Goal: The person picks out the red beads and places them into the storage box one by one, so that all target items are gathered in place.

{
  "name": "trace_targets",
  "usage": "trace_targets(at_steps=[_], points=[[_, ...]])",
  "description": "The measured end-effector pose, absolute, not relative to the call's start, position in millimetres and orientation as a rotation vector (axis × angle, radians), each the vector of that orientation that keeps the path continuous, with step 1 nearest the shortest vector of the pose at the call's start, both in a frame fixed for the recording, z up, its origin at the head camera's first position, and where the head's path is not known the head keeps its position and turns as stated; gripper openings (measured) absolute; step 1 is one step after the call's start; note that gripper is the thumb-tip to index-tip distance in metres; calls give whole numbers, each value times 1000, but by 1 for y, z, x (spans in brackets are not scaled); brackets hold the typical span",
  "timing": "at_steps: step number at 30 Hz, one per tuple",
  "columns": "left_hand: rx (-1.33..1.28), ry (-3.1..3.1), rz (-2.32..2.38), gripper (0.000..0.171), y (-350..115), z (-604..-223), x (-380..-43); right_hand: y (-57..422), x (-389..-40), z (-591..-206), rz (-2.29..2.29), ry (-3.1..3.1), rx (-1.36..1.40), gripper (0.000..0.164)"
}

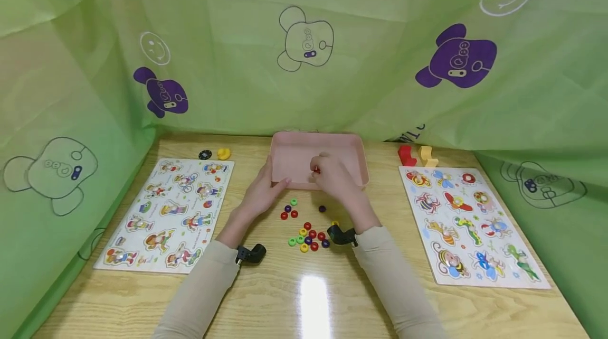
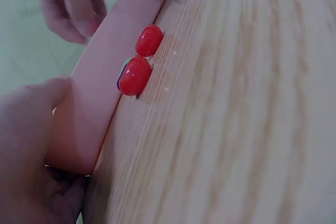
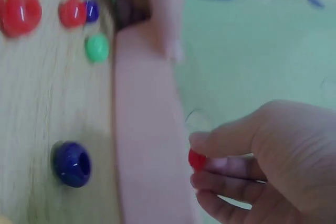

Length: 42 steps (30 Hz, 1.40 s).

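Note:
A shallow pink tray stands at the back middle of the wooden table. My left hand grips its near left corner, thumb at the rim and fingers round the side. Over the tray's front wall, my right hand pinches a red bead between thumb and fingertips. A dark blue bead lies on the table just in front of that wall. To its left is a small group with a green bead, a dark one and two red ones. Nearer me sits a looser cluster of red, yellow, green and dark beads.
A picture puzzle board of children lies on the left, an insect one on the right. Behind them are a black disc, a yellow toy, a red block and a yellow block. Green cloth encloses the table.

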<state>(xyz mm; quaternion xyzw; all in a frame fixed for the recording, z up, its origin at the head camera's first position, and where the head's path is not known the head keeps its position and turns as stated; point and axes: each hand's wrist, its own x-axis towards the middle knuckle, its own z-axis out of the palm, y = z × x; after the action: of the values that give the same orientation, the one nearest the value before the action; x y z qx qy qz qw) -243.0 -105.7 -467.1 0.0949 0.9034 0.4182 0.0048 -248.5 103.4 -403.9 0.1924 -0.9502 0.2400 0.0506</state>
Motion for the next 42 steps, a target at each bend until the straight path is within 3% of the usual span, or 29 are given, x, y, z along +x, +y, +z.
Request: trace_targets(at_steps=[8, 12, 15, 20, 25, 35, 42], points=[[316, 2802, 1330, 87, -100, -472, -238, 110, -267, -434, 800, -3006, 400, 8], [313, 2811, 1312, 87, -99, -467, -237, 110, -267, -429, 758, -3005, 398, 2], [313, 2816, 1296, 87, -99, -465, -237, 112, -262, -419, 739, -3004, 421, 8], [320, 2818, 1282, 87, -99, -464, -239, 115, -246, -395, 735, -2958, 549, 13], [319, 2827, 1272, 88, -102, -464, -242, 113, -220, -381, 744, -2955, 750, 8], [284, 2854, 1255, 87, -108, -464, -243, 95, -183, -400, 627, -3145, 1117, 8], [299, 2838, 1276, 87, -107, -464, -243, 88, -178, -412, 453, -3136, 1123, 5]])
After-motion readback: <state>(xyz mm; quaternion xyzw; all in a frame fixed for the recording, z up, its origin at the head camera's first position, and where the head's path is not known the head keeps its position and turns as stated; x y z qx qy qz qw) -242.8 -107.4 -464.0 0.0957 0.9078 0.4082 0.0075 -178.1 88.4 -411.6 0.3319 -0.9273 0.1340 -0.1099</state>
